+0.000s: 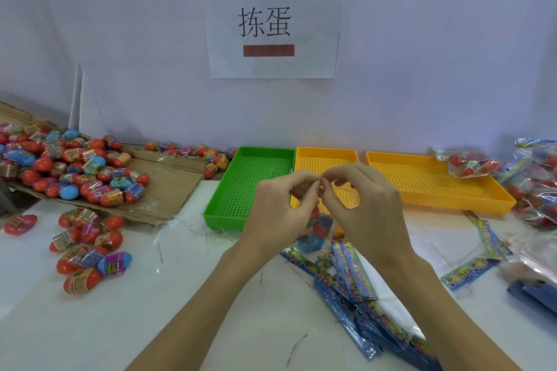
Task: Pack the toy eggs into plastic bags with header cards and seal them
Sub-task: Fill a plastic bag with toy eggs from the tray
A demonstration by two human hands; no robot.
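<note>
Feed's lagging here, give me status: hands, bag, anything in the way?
Left hand and right hand both pinching top of clear bag, eggs inside. Bag raised over the header cards. Nothing blocking; green tray just behind.

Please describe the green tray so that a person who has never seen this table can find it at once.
Start at the white paper sign on the wall. Directly below it, three perforated plastic trays stand in a row on the white table. The green perforated plastic tray is the leftmost, the only green one; both others are yellow.
</note>
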